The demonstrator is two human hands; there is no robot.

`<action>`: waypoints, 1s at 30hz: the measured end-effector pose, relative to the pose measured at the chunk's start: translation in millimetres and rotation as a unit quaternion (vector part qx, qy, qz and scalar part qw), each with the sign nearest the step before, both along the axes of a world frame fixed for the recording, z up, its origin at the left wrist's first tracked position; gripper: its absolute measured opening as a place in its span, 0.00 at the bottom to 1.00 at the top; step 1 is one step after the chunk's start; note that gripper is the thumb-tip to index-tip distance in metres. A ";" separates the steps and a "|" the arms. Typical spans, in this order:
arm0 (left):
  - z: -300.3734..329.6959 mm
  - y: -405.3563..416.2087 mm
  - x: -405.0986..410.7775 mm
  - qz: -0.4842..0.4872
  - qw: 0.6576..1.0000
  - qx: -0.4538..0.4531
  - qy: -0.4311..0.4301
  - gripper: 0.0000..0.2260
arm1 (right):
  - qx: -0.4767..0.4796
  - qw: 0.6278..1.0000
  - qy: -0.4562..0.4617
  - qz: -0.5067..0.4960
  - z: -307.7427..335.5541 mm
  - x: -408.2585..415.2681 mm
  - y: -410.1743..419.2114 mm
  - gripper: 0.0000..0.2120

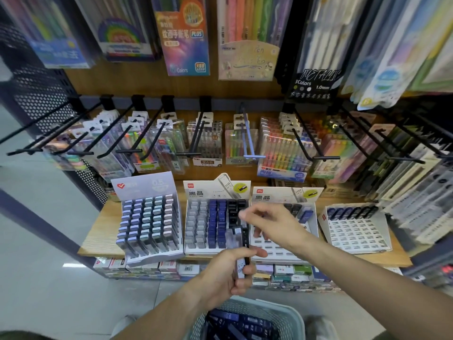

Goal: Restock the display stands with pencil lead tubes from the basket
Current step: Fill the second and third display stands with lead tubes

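Restocking from pale green plastic basket (291, 317) of dark blue lead tubes (241, 323)
Left hand (226, 276) gripping a bundle of translucent HB tubes (239, 249); right hand (269, 223) loosely curled, empty, over white cardboard display stands (272, 193) on wooden shelf (103, 231)

I had only one view, the head camera, worn on the person and looking forward and steeply down over both forearms. It sat close to the wooden shelf (103, 231), near enough that the display stands (215, 250) filled the middle of the frame. The wide lens bowed the edges, so the hanging pen packs (247, 38) leaned in from the top, and the basket (291, 317) lay right under the camera at the bottom edge. Floor showed at the left.
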State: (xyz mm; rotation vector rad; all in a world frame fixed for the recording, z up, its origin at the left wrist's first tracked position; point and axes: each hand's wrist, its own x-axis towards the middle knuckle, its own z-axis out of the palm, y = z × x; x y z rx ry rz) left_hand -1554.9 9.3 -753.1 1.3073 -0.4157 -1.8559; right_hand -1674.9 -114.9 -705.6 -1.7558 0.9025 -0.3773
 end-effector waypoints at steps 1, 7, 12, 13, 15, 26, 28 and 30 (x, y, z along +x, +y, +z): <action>4.0 1.8 -2.1 -0.009 1.000 0.003 0.003 0.18 | 0.037 0.999 -0.005 0.014 6.9 -4.2 6.0 0.06; 51.7 14.4 -2.0 -0.040 0.999 0.002 0.020 0.16 | 0.135 0.989 -0.068 0.000 44.4 -25.8 16.9 0.11; 69.9 24.3 12.5 -0.024 0.999 -0.037 0.003 0.15 | 0.199 0.971 -0.133 -0.013 58.8 -28.1 17.6 0.06; 70.4 26.2 12.2 -0.017 0.999 -0.044 0.008 0.15 | 0.211 0.967 -0.140 -0.018 59.7 -27.3 18.1 0.06; 72.6 27.3 9.1 0.000 0.998 -0.061 0.021 0.16 | 0.226 0.962 -0.151 -0.025 61.3 -27.2 16.1 0.06; 56.7 20.3 9.8 0.143 0.986 -0.082 -0.008 0.14 | 0.162 0.977 -0.133 -0.047 59.7 -21.4 5.4 0.06; 52.8 20.9 10.1 0.163 0.983 -0.078 -0.020 0.17 | 0.143 0.983 -0.110 -0.047 58.2 -19.3 4.7 0.05; 51.3 21.0 10.6 0.180 0.980 -0.077 -0.028 0.16 | 0.116 0.988 -0.094 -0.051 57.7 -19.9 3.0 0.09</action>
